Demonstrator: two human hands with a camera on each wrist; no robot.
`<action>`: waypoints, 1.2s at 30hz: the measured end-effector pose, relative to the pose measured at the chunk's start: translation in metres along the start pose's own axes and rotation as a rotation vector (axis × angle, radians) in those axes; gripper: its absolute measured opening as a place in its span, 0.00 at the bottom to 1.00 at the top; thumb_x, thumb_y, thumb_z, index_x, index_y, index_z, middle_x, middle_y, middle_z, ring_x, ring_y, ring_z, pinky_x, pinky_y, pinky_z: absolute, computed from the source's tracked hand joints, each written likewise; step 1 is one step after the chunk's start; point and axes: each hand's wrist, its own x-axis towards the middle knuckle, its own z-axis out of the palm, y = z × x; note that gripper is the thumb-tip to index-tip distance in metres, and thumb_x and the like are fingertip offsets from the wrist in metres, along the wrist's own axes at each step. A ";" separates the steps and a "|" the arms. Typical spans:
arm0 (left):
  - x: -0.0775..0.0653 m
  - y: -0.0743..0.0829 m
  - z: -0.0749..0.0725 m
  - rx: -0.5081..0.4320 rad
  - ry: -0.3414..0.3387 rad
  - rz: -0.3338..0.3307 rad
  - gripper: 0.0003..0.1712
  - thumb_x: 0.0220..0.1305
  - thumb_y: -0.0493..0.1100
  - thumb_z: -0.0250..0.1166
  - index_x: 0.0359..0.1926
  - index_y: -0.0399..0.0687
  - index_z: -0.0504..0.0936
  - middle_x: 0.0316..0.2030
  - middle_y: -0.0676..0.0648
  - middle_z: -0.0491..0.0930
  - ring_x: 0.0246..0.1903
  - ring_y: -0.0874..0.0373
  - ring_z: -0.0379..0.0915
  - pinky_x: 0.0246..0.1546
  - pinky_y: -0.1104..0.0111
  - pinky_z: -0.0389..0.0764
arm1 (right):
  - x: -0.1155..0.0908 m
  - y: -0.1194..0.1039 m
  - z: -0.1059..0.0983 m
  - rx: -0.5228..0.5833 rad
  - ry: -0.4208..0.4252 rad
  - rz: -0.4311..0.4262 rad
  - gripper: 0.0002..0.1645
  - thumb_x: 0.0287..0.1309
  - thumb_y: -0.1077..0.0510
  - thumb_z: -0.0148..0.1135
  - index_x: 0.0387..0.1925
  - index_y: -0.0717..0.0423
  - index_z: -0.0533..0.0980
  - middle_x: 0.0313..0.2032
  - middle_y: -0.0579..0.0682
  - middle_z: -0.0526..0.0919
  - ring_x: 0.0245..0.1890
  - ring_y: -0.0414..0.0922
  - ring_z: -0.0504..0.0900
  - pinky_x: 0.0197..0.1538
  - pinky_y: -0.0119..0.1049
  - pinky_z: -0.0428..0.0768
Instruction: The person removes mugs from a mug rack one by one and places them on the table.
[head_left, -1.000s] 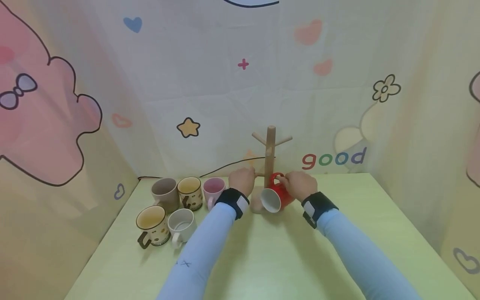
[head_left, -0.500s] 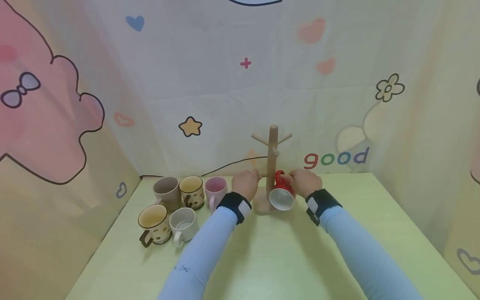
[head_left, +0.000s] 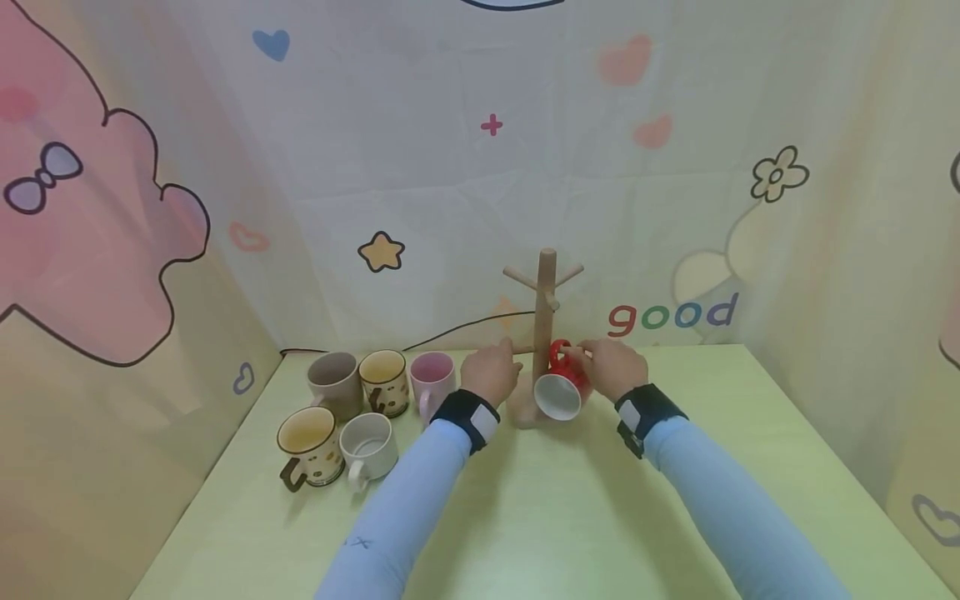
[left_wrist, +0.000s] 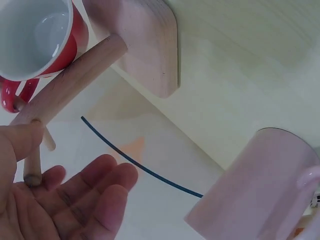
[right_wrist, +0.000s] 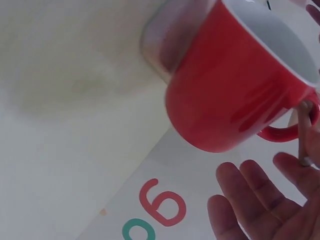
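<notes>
A red mug point(head_left: 557, 397) with a white inside hangs by its handle on a lower right peg point(right_wrist: 303, 125) of a wooden mug tree point(head_left: 545, 321). My right hand point(head_left: 617, 368) pinches the tip of that peg between thumb and index finger, its other fingers spread loosely beside the mug. On the opposite side, my left hand point(head_left: 489, 373) has thumb and index finger at the end of the left lower peg point(left_wrist: 32, 170), pinching it. The remaining left fingers extend away from the wood. The mug tilts with its mouth toward me, close against the post.
Left of the tree stand a pink mug point(head_left: 432, 383), two spotted mugs point(head_left: 385, 385), a grey-brown mug point(head_left: 335, 387) and a white mug point(head_left: 367, 446), all upright. A patterned cloth point(head_left: 420, 158) hangs right behind the table point(head_left: 525, 533).
The red mug has swung on the peg, its mouth turning right and then slightly back left. My left fingers have loosened outward from the peg. The other mugs have stayed in place.
</notes>
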 end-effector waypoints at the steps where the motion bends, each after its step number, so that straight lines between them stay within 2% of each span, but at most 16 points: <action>1: -0.001 -0.002 0.000 -0.018 -0.009 -0.012 0.18 0.67 0.53 0.65 0.46 0.45 0.75 0.25 0.46 0.80 0.24 0.52 0.80 0.21 0.62 0.79 | -0.001 0.001 0.002 -0.004 0.010 -0.001 0.26 0.69 0.44 0.59 0.56 0.60 0.80 0.37 0.57 0.86 0.36 0.56 0.82 0.34 0.46 0.82; 6: -0.015 -0.014 -0.006 -0.015 -0.057 -0.034 0.26 0.69 0.55 0.63 0.55 0.41 0.74 0.29 0.43 0.83 0.27 0.50 0.82 0.27 0.60 0.82 | -0.012 0.011 0.012 -0.050 0.059 -0.004 0.30 0.71 0.45 0.54 0.63 0.63 0.73 0.48 0.64 0.82 0.43 0.61 0.82 0.43 0.57 0.83; 9: -0.027 -0.021 -0.011 0.015 -0.083 -0.039 0.28 0.69 0.57 0.61 0.58 0.40 0.74 0.28 0.43 0.83 0.26 0.49 0.81 0.26 0.59 0.81 | -0.016 0.019 0.019 -0.079 0.080 -0.022 0.29 0.72 0.50 0.50 0.66 0.64 0.68 0.54 0.68 0.78 0.48 0.64 0.80 0.47 0.60 0.80; 14: -0.046 -0.027 -0.010 0.139 -0.089 -0.016 0.28 0.67 0.62 0.61 0.52 0.44 0.78 0.33 0.43 0.83 0.27 0.49 0.80 0.23 0.59 0.78 | -0.022 0.035 0.032 -0.140 0.106 -0.103 0.33 0.65 0.58 0.59 0.68 0.65 0.64 0.58 0.70 0.74 0.53 0.65 0.78 0.50 0.61 0.78; 18: -0.058 -0.028 -0.004 0.245 -0.108 0.028 0.31 0.64 0.67 0.61 0.53 0.47 0.80 0.40 0.42 0.82 0.36 0.47 0.80 0.32 0.54 0.79 | -0.026 0.045 0.044 -0.159 0.107 -0.152 0.42 0.57 0.59 0.67 0.70 0.64 0.61 0.62 0.70 0.70 0.57 0.66 0.74 0.54 0.61 0.76; 20: -0.064 -0.028 -0.002 0.238 -0.135 0.045 0.34 0.63 0.69 0.61 0.55 0.47 0.79 0.43 0.42 0.82 0.41 0.46 0.79 0.38 0.52 0.79 | -0.026 0.049 0.049 -0.159 0.103 -0.169 0.46 0.54 0.58 0.71 0.71 0.63 0.60 0.64 0.70 0.68 0.59 0.67 0.73 0.56 0.62 0.74; 26: -0.078 -0.025 0.006 0.088 -0.207 0.089 0.39 0.60 0.68 0.65 0.61 0.45 0.76 0.53 0.37 0.76 0.55 0.43 0.71 0.56 0.47 0.73 | -0.025 0.053 0.062 -0.153 0.101 -0.217 0.60 0.45 0.49 0.81 0.73 0.59 0.57 0.67 0.70 0.64 0.65 0.67 0.67 0.61 0.62 0.69; 30: -0.084 -0.024 0.012 0.060 -0.217 0.103 0.40 0.61 0.68 0.64 0.62 0.45 0.75 0.58 0.36 0.73 0.61 0.41 0.68 0.59 0.44 0.70 | -0.025 0.054 0.067 -0.166 0.137 -0.257 0.65 0.39 0.47 0.83 0.73 0.59 0.56 0.68 0.70 0.64 0.65 0.66 0.67 0.62 0.61 0.69; 36: -0.089 -0.020 0.013 0.071 -0.203 0.104 0.40 0.62 0.69 0.62 0.62 0.45 0.76 0.57 0.37 0.74 0.60 0.42 0.68 0.58 0.45 0.71 | -0.023 0.053 0.072 -0.163 0.200 -0.310 0.67 0.35 0.47 0.85 0.72 0.61 0.56 0.67 0.68 0.64 0.65 0.65 0.67 0.62 0.60 0.69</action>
